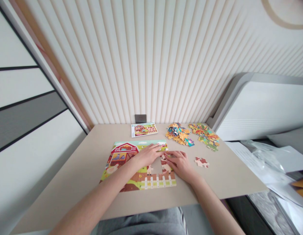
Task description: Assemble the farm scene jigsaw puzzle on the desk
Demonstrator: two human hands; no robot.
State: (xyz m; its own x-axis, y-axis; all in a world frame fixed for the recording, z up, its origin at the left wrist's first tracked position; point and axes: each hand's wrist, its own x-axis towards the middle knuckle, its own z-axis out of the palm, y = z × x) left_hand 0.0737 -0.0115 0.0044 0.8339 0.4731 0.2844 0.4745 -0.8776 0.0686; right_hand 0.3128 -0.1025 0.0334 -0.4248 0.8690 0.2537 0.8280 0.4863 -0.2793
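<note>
A farm jigsaw puzzle lies flat on the table, with a red barn at left and a white fence along the lower right. A gap within its cow part shows bare tabletop. My left hand rests palm down over the upper right of the puzzle, fingers stretched out. Beside it, my right hand has bent fingers on a cow puzzle piece at the right edge; the fingertips are partly hidden. One loose brown-and-white puzzle piece lies to the right of this hand.
A picture card of the farm scene lies at the back, below a wall socket. A heap of loose pieces and a joined orange-green puzzle section sit at back right. Papers and clear plastic lie beyond the table's right edge.
</note>
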